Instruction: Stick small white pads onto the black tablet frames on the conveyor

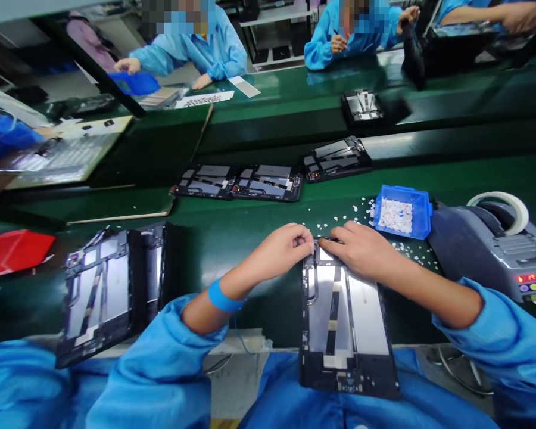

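An open tablet-like device point(366, 310), its silver panels and dark flat cables showing, lies before me and overhangs the table's front edge. My left hand point(290, 247) is at its top left corner, thumb and fingers pinched together; whatever they hold is too small to make out. Beside it, my right hand point(357, 247) rests on the device's top edge with fingers curled and pressed close; anything under the fingertips is hidden. A blue strap circles my left wrist. Just beyond my right hand stands a blue tray point(422, 214) of small white pieces, with more pieces scattered around it.
Right of the tray is a grey tape dispenser point(486, 238). Several similar devices point(268, 182) lie further back, and two point(100, 292) stand at the left near a red container point(15, 253). People in blue work across the green table point(232, 238).
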Action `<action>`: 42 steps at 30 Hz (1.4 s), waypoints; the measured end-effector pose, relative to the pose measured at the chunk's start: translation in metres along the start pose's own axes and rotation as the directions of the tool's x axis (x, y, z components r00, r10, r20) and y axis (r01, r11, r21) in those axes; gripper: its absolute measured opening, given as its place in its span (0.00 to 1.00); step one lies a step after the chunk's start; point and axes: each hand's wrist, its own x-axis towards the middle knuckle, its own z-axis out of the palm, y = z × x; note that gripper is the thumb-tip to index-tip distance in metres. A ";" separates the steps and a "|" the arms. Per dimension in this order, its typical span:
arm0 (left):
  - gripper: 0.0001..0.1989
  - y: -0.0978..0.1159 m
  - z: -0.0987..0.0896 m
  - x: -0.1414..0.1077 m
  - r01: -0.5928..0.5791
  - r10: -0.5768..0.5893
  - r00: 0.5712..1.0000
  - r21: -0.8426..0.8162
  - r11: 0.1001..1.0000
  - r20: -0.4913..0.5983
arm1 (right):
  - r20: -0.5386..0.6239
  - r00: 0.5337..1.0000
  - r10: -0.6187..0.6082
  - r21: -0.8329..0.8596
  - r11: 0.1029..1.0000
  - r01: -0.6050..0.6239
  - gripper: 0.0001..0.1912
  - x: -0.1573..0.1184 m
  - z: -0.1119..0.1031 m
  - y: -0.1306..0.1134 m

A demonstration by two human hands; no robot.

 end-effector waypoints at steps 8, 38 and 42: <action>0.06 -0.003 0.011 0.018 0.090 -0.089 0.995 -0.036 0.995 0.044 | -0.031 1.000 0.004 -0.008 1.000 -0.004 0.16 -0.002 0.005 0.002; 0.10 -0.015 0.036 0.017 0.220 -0.267 0.955 -0.299 0.929 -0.126 | -0.073 0.997 0.005 0.059 0.998 -0.001 0.16 -0.003 0.009 0.003; 0.10 -0.016 0.039 0.022 0.269 -0.335 0.941 -0.480 0.835 -0.055 | -0.047 0.999 -0.001 0.071 0.997 0.004 0.14 -0.002 0.007 0.003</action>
